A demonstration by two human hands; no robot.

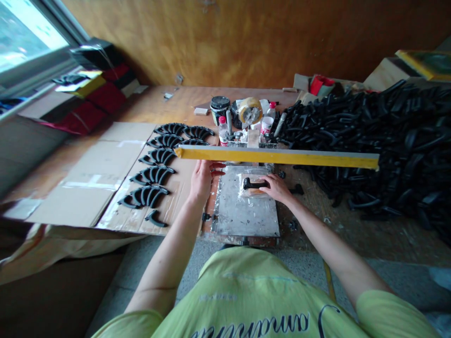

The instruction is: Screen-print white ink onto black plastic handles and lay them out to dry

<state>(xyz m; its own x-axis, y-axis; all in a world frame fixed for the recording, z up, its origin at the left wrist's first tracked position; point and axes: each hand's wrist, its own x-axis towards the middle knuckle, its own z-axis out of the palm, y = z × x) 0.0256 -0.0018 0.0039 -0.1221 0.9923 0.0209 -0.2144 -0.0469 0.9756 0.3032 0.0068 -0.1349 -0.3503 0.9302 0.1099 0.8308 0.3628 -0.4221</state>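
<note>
My right hand [277,188] has its fingers closed on the right end of a black plastic handle [254,184]. This handle lies across a small tape-wrapped block [243,191] on a grey metal plate [246,218]. A long yellow bar [278,156], perhaps a frame seen edge-on, is raised above the plate. My left hand [202,180] is just below the bar's left part, its visible fingers stretched out and apart with nothing seen in them. Whether it touches the bar I cannot tell. Rows of curved black handles [151,196] lie on cardboard to its left.
A large heap of black handles [355,126] covers the right side of the table. Behind the bar stand a dark tub [220,107], a tape roll [251,110] and red-capped bottles [222,129]. Flat cardboard [95,173] and red boxes [105,96] are at left.
</note>
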